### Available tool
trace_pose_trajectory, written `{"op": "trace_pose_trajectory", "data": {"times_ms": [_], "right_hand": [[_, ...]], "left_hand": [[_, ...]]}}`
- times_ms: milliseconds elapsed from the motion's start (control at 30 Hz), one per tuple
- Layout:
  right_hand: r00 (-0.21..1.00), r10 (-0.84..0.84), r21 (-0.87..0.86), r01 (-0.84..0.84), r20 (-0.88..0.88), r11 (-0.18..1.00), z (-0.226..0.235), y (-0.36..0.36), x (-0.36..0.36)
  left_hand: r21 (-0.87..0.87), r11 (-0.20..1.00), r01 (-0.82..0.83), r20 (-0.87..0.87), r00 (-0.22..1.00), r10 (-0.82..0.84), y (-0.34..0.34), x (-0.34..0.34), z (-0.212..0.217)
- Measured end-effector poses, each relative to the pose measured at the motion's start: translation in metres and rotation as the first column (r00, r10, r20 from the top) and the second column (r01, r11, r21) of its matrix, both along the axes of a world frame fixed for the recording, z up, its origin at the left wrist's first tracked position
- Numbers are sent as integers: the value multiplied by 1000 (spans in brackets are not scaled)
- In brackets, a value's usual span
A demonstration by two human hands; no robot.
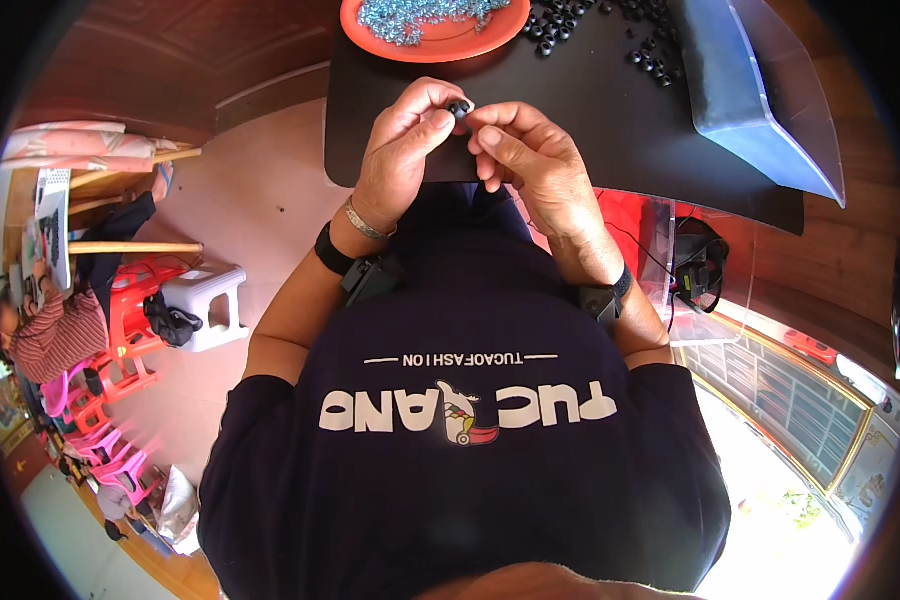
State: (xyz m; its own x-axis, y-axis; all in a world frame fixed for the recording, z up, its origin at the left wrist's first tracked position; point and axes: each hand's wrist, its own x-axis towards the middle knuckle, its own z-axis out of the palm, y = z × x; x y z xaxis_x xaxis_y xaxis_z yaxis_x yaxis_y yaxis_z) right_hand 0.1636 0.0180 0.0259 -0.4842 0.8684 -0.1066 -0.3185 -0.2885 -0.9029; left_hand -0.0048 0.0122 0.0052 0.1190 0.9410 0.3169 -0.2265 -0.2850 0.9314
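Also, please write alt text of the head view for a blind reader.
Left hand pinches a small black item, right hand beside it, at a black table with loose black pieces and an orange-red plate of blue bits.

Left hand [402, 145]: pinches small black rounded piece [458, 109], nearside of shallow orange plate [450, 54]
Right hand [542, 165]: nearside of plate
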Motion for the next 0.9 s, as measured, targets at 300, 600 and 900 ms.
{"op": "trace_pose_trajectory", "data": {"times_ms": [300,600,900], "right_hand": [[976,-211,408,175,44,896,-8,5,-10],[868,-434,777,97,240,622,-6,11,-7],[808,-562,887,119,174,446,-10,13,-8]], "left_hand": [[-27,998,48,-8,999,-48,2,1,2],[-55,997,59,-59,996,-62,3,-2,-3],[-114,993,14,-192,981,-36,1,2,0]]}}
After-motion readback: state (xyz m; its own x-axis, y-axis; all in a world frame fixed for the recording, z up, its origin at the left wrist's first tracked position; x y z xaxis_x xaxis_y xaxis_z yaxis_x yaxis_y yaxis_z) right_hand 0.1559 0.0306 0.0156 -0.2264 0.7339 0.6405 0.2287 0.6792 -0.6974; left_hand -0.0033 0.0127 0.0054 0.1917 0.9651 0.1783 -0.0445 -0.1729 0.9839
